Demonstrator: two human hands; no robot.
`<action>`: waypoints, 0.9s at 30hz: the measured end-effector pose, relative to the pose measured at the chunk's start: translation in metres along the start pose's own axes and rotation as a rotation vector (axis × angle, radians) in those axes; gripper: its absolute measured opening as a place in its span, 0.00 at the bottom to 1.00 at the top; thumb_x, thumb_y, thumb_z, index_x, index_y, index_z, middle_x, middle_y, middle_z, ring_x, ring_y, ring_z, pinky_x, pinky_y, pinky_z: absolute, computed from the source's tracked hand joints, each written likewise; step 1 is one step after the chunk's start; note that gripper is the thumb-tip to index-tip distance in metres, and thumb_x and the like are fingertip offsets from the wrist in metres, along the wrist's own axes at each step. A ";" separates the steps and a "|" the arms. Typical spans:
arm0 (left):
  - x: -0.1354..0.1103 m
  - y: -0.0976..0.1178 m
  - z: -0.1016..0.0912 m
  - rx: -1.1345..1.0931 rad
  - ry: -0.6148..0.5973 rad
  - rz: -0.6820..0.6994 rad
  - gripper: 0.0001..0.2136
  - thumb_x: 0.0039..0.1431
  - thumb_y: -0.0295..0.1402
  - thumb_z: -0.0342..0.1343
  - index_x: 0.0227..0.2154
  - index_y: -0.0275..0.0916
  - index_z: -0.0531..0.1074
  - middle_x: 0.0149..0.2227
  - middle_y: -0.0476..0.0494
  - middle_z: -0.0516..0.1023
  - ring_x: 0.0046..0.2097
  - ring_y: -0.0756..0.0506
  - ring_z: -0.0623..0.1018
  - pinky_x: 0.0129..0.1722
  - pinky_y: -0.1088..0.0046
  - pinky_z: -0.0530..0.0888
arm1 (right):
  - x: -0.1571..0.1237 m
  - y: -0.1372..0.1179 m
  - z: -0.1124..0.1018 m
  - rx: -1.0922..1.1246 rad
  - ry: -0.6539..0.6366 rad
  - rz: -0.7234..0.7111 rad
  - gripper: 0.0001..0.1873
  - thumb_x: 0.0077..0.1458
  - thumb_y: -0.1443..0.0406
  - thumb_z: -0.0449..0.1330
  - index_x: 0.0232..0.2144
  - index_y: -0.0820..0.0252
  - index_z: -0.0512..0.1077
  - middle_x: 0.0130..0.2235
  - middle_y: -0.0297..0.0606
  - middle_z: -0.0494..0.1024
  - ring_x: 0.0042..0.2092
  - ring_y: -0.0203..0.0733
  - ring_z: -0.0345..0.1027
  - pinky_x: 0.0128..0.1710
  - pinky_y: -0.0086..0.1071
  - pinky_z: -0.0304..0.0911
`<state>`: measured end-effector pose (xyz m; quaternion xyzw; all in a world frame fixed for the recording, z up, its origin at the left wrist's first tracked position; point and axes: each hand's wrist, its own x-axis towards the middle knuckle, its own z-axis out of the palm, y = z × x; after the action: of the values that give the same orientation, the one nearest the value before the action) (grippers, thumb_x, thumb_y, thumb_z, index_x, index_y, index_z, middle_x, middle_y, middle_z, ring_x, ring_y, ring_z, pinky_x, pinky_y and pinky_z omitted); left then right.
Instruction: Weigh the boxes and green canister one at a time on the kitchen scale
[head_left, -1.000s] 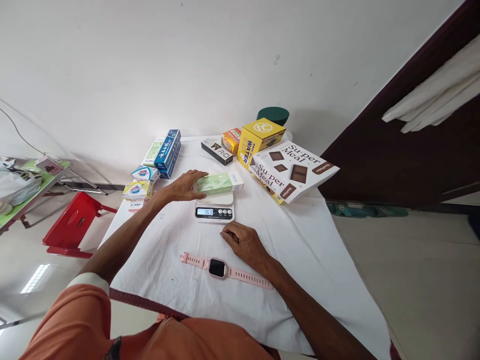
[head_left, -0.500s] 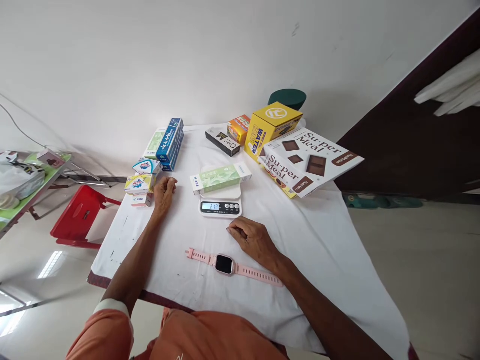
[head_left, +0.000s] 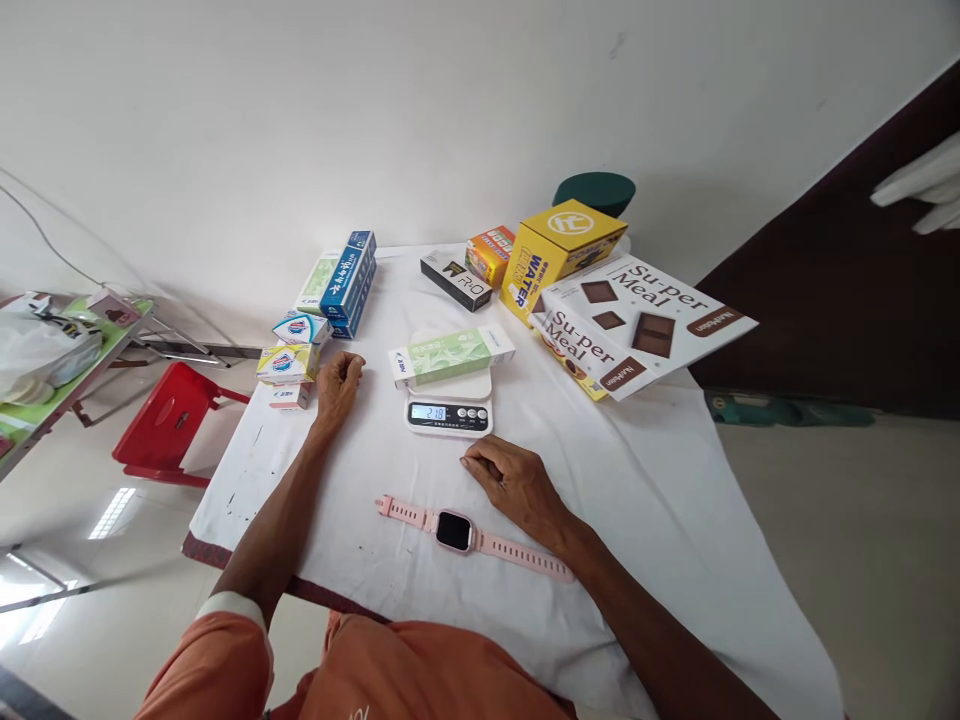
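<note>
Your left hand [head_left: 340, 388] and right hand [head_left: 517, 481] rest loosely clenched, apparently empty, while a green-and-white carton [head_left: 450, 358] lies across the digital scale [head_left: 412, 424] — the weighing step, seemingly; lifting it off would call for gripping its long sides.

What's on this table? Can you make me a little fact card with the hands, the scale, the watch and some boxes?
Left hand: curled, beside the yellow-and-white box
Right hand: curled, in front of the scale, nothing seen in it
On the scale: pale green box, overhanging both sides
Display: lit, looks like 218
Watch: pink, strap laid out, screen dark
Back left: blue box, among others
Back right: big yellow box, white Su-per Meal box
</note>
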<state>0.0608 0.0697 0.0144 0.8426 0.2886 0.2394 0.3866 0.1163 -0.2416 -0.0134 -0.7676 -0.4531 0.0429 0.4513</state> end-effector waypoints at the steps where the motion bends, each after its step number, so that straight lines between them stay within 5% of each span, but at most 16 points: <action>1: -0.001 0.006 -0.001 0.012 0.004 0.012 0.12 0.66 0.41 0.50 0.35 0.40 0.73 0.30 0.48 0.75 0.32 0.48 0.75 0.35 0.72 0.72 | 0.000 0.000 0.000 0.001 -0.003 0.001 0.11 0.68 0.66 0.55 0.31 0.56 0.71 0.29 0.35 0.76 0.27 0.38 0.67 0.28 0.32 0.62; 5: -0.008 0.043 -0.003 0.078 -0.011 0.243 0.14 0.68 0.43 0.53 0.49 0.40 0.73 0.46 0.40 0.79 0.47 0.44 0.78 0.47 0.68 0.75 | -0.001 0.000 -0.001 0.007 -0.015 -0.004 0.12 0.69 0.65 0.55 0.31 0.56 0.71 0.29 0.35 0.76 0.27 0.39 0.68 0.28 0.32 0.63; 9: -0.009 0.084 0.005 0.269 -0.210 0.494 0.25 0.66 0.47 0.58 0.61 0.41 0.67 0.60 0.34 0.73 0.61 0.37 0.72 0.60 0.57 0.69 | -0.001 -0.001 -0.001 0.017 -0.019 -0.012 0.12 0.69 0.64 0.55 0.31 0.55 0.71 0.30 0.36 0.77 0.28 0.39 0.70 0.29 0.33 0.65; 13: -0.007 0.105 0.024 0.579 -0.403 0.539 0.27 0.64 0.48 0.60 0.60 0.39 0.67 0.58 0.31 0.74 0.59 0.32 0.72 0.59 0.51 0.66 | -0.001 -0.002 -0.002 -0.008 -0.019 -0.012 0.11 0.69 0.65 0.56 0.31 0.55 0.71 0.30 0.36 0.78 0.28 0.40 0.70 0.29 0.34 0.66; 17: -0.003 0.114 0.041 0.723 -0.464 0.504 0.20 0.64 0.42 0.60 0.54 0.35 0.71 0.52 0.30 0.76 0.55 0.31 0.73 0.55 0.52 0.66 | -0.001 -0.002 -0.002 -0.023 -0.030 -0.023 0.11 0.68 0.66 0.56 0.31 0.55 0.71 0.31 0.36 0.79 0.28 0.40 0.71 0.29 0.33 0.65; 22: -0.002 0.119 0.033 0.662 -0.401 0.446 0.18 0.67 0.44 0.57 0.51 0.36 0.71 0.52 0.32 0.76 0.55 0.33 0.73 0.54 0.55 0.68 | -0.002 -0.001 -0.002 -0.022 -0.029 -0.020 0.11 0.68 0.66 0.56 0.31 0.55 0.71 0.30 0.35 0.78 0.28 0.40 0.70 0.29 0.33 0.64; 27: -0.033 0.103 -0.018 0.553 -0.094 0.289 0.17 0.67 0.47 0.56 0.51 0.43 0.70 0.50 0.36 0.75 0.53 0.35 0.74 0.54 0.56 0.70 | -0.001 -0.002 -0.003 -0.025 -0.035 -0.030 0.12 0.69 0.65 0.56 0.31 0.56 0.70 0.30 0.35 0.76 0.27 0.39 0.68 0.28 0.33 0.63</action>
<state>0.0563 0.0016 0.1005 0.9581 0.2020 0.1652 0.1178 0.1156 -0.2439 -0.0108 -0.7653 -0.4729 0.0437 0.4345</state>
